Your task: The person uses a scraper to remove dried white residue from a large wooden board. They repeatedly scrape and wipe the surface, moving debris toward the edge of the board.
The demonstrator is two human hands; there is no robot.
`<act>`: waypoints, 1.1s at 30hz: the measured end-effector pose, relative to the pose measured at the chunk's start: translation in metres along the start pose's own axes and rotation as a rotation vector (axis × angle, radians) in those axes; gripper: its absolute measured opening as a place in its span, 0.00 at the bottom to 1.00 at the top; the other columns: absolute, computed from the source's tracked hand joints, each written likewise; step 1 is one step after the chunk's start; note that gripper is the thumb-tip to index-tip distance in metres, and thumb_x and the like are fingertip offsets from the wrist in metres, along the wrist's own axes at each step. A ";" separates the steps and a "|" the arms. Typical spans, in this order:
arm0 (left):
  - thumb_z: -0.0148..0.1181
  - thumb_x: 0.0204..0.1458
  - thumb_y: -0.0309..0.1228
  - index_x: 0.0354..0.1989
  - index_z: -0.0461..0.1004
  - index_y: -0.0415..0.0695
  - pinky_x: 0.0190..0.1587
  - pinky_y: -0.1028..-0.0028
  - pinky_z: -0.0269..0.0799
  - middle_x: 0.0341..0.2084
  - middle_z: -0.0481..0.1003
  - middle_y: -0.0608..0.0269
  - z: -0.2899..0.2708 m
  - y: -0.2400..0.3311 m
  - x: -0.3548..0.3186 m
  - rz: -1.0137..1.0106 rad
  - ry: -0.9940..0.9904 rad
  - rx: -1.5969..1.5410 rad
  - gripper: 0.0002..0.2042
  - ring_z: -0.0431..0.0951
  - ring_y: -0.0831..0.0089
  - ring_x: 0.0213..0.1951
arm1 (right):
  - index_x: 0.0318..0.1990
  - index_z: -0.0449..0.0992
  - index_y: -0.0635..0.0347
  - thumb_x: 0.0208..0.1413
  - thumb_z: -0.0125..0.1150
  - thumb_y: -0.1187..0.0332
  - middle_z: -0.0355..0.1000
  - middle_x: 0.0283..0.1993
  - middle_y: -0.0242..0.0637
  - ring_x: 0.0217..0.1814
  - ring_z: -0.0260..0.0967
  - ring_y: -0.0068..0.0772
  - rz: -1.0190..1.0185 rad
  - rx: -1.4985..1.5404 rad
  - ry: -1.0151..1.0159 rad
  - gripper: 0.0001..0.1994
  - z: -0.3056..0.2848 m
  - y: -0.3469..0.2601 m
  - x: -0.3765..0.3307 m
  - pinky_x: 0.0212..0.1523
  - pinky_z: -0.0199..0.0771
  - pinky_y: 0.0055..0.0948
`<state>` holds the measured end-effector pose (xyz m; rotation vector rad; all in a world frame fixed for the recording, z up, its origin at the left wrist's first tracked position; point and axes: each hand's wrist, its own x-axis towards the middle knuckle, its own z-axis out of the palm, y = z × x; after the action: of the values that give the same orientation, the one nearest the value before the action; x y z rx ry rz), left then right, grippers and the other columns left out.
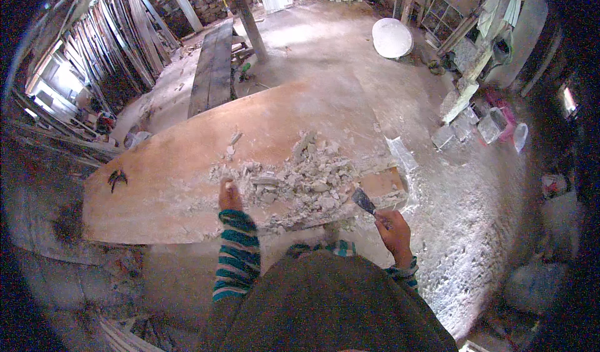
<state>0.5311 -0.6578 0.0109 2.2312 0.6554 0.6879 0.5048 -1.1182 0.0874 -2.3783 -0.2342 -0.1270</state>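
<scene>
My right hand (394, 230) is closed around the handle of a putty knife (364, 200). The knife's dark flat blade points up and left, towards the right end of a heap of broken greyish-white plaster-like chunks (312, 171). At the heap's left edge, low over the board, is my left hand (229, 196). It shows narrow and small, with its fingers mostly hidden, so its grip is unclear. Beneath the heap lies a wide brownish wooden board (181, 139), dusted with pale powder and crumbs.
A dark claw-shaped thing (117, 180) rests on the board's left part. Beyond it stands a dark plank bench (211, 64) beside a post (247, 21). A round white disc (392, 38) is farther back. Clear plastic containers (492, 125) sit at right; wood strips (109, 46) lean at left.
</scene>
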 end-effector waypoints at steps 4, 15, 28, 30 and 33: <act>0.51 0.51 0.31 0.48 0.68 0.51 0.34 0.65 0.72 0.30 0.76 0.51 -0.019 -0.083 0.018 0.093 -0.152 0.376 0.14 0.77 0.55 0.33 | 0.39 0.76 0.55 0.45 0.62 0.69 0.70 0.35 0.39 0.37 0.70 0.39 0.018 -0.038 -0.036 0.11 0.006 -0.013 0.005 0.37 0.70 0.32; 0.50 0.52 0.40 0.42 0.66 0.44 0.34 0.52 0.68 0.27 0.74 0.44 0.205 0.111 -0.031 0.078 -0.527 -0.011 0.15 0.73 0.44 0.32 | 0.40 0.76 0.51 0.46 0.62 0.69 0.70 0.35 0.37 0.36 0.70 0.39 0.154 -0.005 0.065 0.11 0.004 -0.031 -0.006 0.36 0.70 0.32; 0.52 0.52 0.40 0.41 0.70 0.48 0.37 0.60 0.70 0.29 0.75 0.53 0.177 0.003 0.047 -0.013 -0.419 -0.514 0.13 0.76 0.59 0.33 | 0.41 0.77 0.47 0.46 0.62 0.63 0.69 0.35 0.36 0.37 0.70 0.39 0.404 -0.114 0.118 0.12 -0.007 -0.022 -0.040 0.37 0.71 0.36; 0.48 0.55 0.41 0.43 0.69 0.50 0.37 0.58 0.70 0.29 0.74 0.48 0.128 -0.092 0.091 -0.147 -0.334 -0.455 0.12 0.75 0.51 0.34 | 0.41 0.77 0.47 0.46 0.62 0.63 0.69 0.35 0.36 0.37 0.70 0.40 0.386 -0.091 0.092 0.12 0.000 -0.020 -0.032 0.37 0.71 0.36; 0.46 0.55 0.39 0.48 0.65 0.52 0.37 0.57 0.70 0.34 0.73 0.46 0.089 -0.152 0.125 -0.204 -0.223 0.055 0.13 0.74 0.50 0.35 | 0.42 0.76 0.46 0.47 0.62 0.63 0.69 0.35 0.36 0.37 0.70 0.41 0.256 -0.075 0.071 0.12 0.005 -0.016 -0.020 0.38 0.70 0.36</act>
<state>0.6407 -0.5263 -0.1209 2.2108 0.7823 0.3178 0.4821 -1.1058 0.0914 -2.4491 0.1105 -0.1000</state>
